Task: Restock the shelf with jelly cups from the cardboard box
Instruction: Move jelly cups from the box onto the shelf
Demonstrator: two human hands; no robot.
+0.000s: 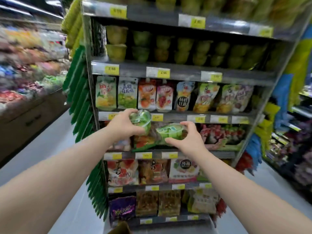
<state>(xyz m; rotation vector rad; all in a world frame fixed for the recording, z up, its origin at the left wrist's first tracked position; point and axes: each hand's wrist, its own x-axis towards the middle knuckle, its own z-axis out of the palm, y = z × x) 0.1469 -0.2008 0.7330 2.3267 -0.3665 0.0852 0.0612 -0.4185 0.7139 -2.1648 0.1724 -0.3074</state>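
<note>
My left hand [124, 124] grips a green jelly cup [141, 119], raised in front of the shelf unit [184, 71]. My right hand [189, 139] holds a second green jelly cup [171, 131] tilted on its side, a little lower and to the right. Both cups are held in the air before the middle shelves. Rows of stacked green and yellow jelly cups [184, 49] fill the upper shelf. A corner of the cardboard box [120, 228] shows at the bottom edge, below the shelf unit.
Pouches of jelly drinks [162, 97] and bagged snacks [152, 171] fill the lower shelves. Green packets hang down the shelf's left side [81, 92]. A blurred display counter [25, 81] stands left across the aisle; more racks [290, 141] stand right.
</note>
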